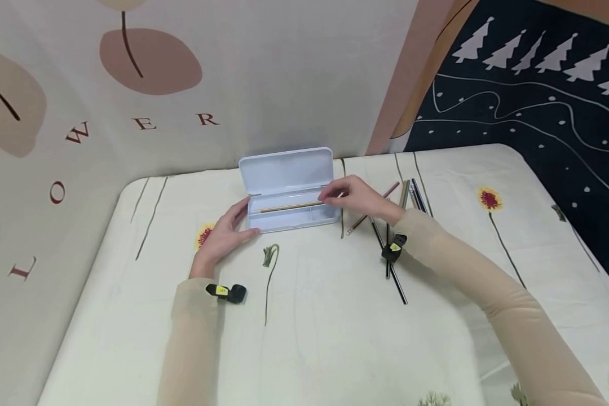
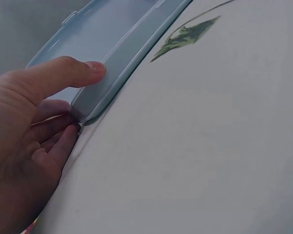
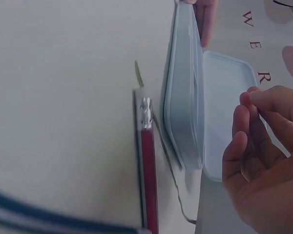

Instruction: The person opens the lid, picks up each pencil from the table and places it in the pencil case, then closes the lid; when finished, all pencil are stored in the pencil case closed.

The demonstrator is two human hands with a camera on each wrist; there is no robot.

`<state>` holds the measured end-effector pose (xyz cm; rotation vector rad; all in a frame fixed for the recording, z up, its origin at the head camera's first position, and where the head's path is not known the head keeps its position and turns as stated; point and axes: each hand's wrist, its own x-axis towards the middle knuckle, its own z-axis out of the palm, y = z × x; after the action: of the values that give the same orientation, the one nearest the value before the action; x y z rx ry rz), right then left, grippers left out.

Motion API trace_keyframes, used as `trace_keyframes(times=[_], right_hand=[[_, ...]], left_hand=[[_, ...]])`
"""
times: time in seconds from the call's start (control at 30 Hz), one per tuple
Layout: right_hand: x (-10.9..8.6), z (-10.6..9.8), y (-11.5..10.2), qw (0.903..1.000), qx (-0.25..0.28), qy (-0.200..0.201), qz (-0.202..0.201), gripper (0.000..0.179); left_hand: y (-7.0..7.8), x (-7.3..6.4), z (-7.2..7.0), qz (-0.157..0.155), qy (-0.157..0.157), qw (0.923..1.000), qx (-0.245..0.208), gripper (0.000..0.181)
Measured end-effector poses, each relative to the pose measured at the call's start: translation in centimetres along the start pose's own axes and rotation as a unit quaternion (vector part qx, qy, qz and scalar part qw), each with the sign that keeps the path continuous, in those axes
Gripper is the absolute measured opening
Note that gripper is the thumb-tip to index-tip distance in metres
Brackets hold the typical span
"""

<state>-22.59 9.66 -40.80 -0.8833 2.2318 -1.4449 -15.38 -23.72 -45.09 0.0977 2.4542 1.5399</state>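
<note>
A pale blue pencil case lies with its lid raised at the back. My left hand grips the case's left end; in the left wrist view the thumb lies over the front rim and the fingers are at the corner. One yellowish pencil lies lengthwise inside the case. Over the case's right part is my right hand, near that pencil's right end. In the right wrist view its fingers are loosely bent, thumb near the index fingertip, with nothing visible between them.
Several loose pencils lie crossed right of the case, beneath the right forearm, among them a black pencil and a dark red pencil. A flower-printed white cloth covers the table. A printed wall hanging rises behind the case.
</note>
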Motion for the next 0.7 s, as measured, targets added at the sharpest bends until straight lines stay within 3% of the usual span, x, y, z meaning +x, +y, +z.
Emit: trace_keyframes(times=[0.7], right_hand=[[-6.0,-2.5,1.6,0.9988,-0.035,-0.001,0.035,0.014]], left_hand=[[0.3,-0.1,0.0,-0.004,-0.002,1.0000,0.004,0.087]])
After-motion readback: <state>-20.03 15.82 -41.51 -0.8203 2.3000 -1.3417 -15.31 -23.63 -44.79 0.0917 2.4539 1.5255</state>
